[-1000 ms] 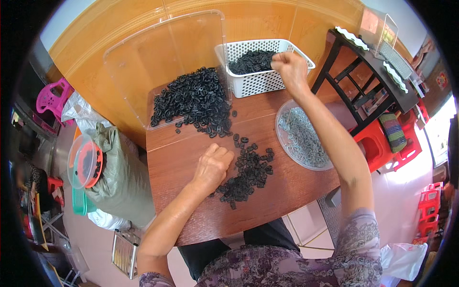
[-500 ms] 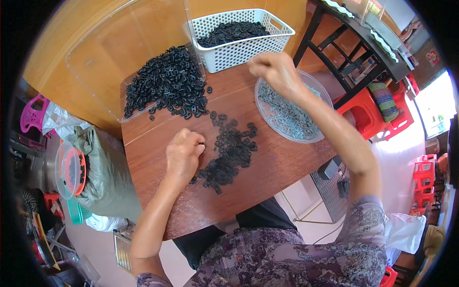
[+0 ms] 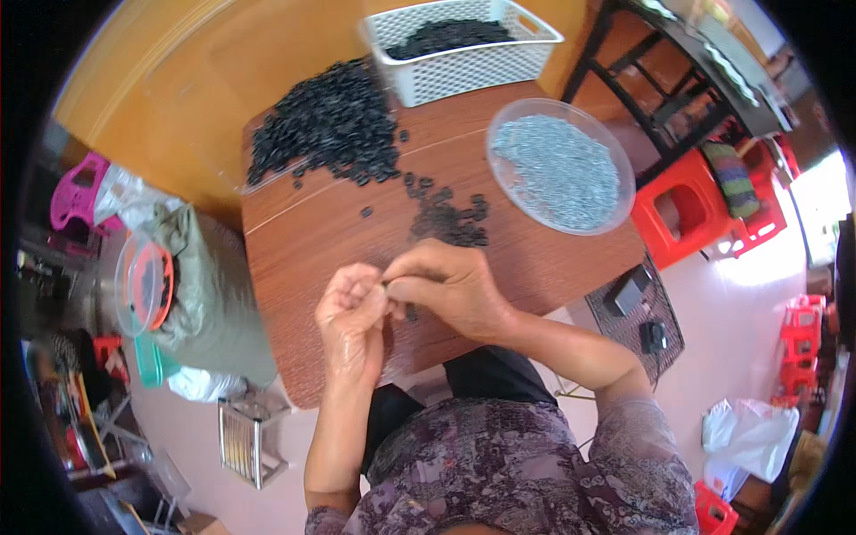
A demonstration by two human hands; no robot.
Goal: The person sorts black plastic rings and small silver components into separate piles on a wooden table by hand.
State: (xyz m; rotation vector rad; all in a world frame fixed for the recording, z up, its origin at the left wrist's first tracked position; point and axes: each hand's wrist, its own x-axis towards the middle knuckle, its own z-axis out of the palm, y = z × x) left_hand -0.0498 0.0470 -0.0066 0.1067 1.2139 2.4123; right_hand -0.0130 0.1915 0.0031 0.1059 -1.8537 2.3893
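Observation:
My left hand (image 3: 352,316) and my right hand (image 3: 459,290) meet over the near part of the brown wooden table (image 3: 303,343). The left fingers are curled in a pinch around a small dark piece, mostly covered by fingertips. Right thumb and forefinger are pressed together against it; whatever they hold is too small to make out. Just beyond the hands lies a loose patch of small black oval plastic pieces (image 3: 450,218), partly hidden by my right hand. To the far right, a round clear tub (image 3: 627,169) holds many thin silvery screws (image 3: 557,169).
A large heap of black pieces (image 3: 330,120) lies at the far left, beside a white perforated basket (image 3: 464,76) of similar pieces. Left of the table stands a grey-green sack (image 3: 214,294). A red stool (image 3: 673,209) and a dark rack (image 3: 646,89) are at the right.
My right hand has come from above the screw tub back to my left hand, and their fingertips now meet. The whole view has shifted a little.

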